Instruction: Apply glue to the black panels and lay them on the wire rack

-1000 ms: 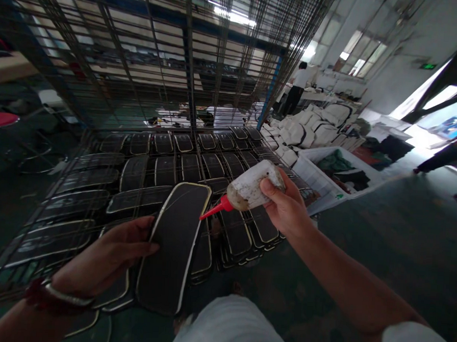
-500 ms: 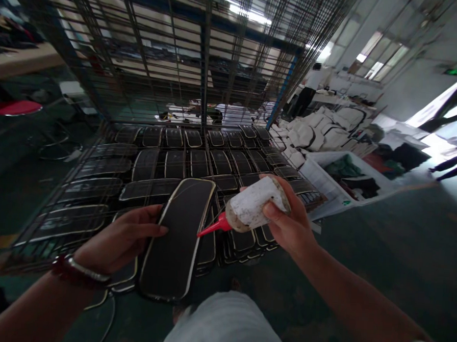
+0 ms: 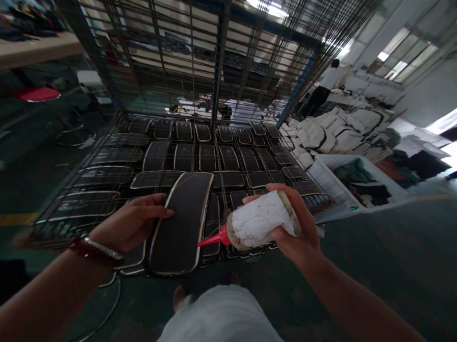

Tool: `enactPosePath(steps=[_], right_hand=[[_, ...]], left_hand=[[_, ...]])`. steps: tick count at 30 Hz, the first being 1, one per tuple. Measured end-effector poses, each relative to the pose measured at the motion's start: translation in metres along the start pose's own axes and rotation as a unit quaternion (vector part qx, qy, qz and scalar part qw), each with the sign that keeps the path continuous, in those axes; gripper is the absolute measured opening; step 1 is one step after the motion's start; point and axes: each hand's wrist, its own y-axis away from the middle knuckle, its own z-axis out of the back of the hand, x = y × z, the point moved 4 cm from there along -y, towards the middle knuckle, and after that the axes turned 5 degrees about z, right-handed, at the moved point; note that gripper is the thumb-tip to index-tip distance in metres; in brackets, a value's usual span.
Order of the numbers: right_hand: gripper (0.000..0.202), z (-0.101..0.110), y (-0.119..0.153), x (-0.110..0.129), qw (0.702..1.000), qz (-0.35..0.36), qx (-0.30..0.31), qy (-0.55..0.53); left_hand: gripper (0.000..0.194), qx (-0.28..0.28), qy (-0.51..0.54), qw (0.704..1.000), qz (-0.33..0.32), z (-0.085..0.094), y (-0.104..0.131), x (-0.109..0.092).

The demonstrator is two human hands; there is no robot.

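Note:
My left hand (image 3: 134, 219) grips the left edge of a dark oblong panel (image 3: 179, 224) with rounded corners and a pale line along its rim; the thumb lies on its face. The panel is tilted up in front of me. In my right hand (image 3: 298, 231) is a white squeeze bottle (image 3: 260, 219), worn and stained, with a red pointed nozzle (image 3: 213, 237). Its tip touches or nearly touches the panel's right edge, low down. My fingers wrap round the bottle, partly hidden behind it.
Rows of similar dark panels (image 3: 187, 157) lie on a wire rack (image 3: 219, 63) ahead. A white bin (image 3: 327, 181) with cloth stands right, near piled white pieces (image 3: 322, 132). A person (image 3: 325, 86) stands behind. At left are a red stool (image 3: 37, 94) and a table (image 3: 35, 51).
The nozzle tip has slid down the panel's right edge toward its lower corner. My view has shifted left a little. Both hands keep their hold.

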Motion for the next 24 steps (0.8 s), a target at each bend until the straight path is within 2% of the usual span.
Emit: enactPosePath(steps=[4,9,14,17,20,22,24], right_hand=[[0.056,-0.004,0.001,0.006,1.000,0.013,0.016,0.016],[0.058,-0.002,0.002,0.004,1.000,0.007,0.003,0.001],[0.061,-0.003,0.015,-0.015,0.998,-0.007,-0.050,-0.025],[0.055,-0.014,0.017,-0.035,0.990,-0.061,-0.095,-0.089],[0.039,-0.021,0.000,-0.050,0.966,-0.118,-0.166,-0.160],[0.040,-0.019,-0.020,-0.052,0.959,-0.107,-0.204,-0.163],[0.046,-0.013,-0.042,-0.050,0.965,-0.071,-0.210,-0.137]], left_hand=[[0.043,-0.027,0.009,1.000,-0.003,0.001,0.001,-0.002],[0.028,-0.071,0.037,0.997,-0.007,0.006,0.001,-0.001],[0.027,-0.111,0.082,0.990,-0.020,0.008,0.002,-0.001],[0.029,-0.130,0.100,0.986,-0.035,0.005,0.001,0.002],[0.028,-0.111,0.099,0.988,-0.041,-0.002,-0.001,0.008],[0.030,-0.087,0.093,0.991,-0.031,-0.007,-0.002,0.015],[0.035,-0.072,0.089,0.993,-0.016,-0.013,-0.002,0.021]])
